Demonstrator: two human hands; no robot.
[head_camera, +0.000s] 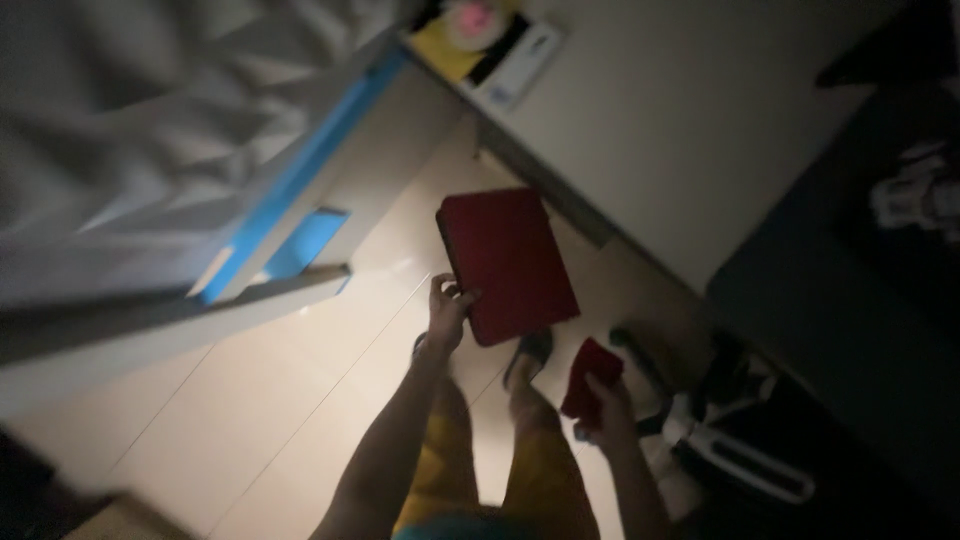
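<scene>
**Two red items held over a pale floor in a dim room**

The view looked down from head height in poor light. The left hand (447, 312) was raised in front of the body, fingers and thumb clamped on the near left edge of a flat, dark red rectangular case (508, 262), which it held out tilted over the floor. The right hand (606, 405) hung lower and to the right, its fingers closed around a smaller dark red object (592, 378); what that object was could not be told in the gloom.

Below the hands, yellow shorts (452, 470) and two feet in dark sandals (530, 352) stood on pale floor tiles (300, 380). To the left, a bed with rumpled grey bedding (130, 130) sat on a white frame with blue trim (300, 170). At the far side, a white cabinet (690, 120) carried a yellow box (490, 45) on its left corner. To the near right, a white appliance (730, 455) lay in deep shadow, just beside the right hand.
</scene>
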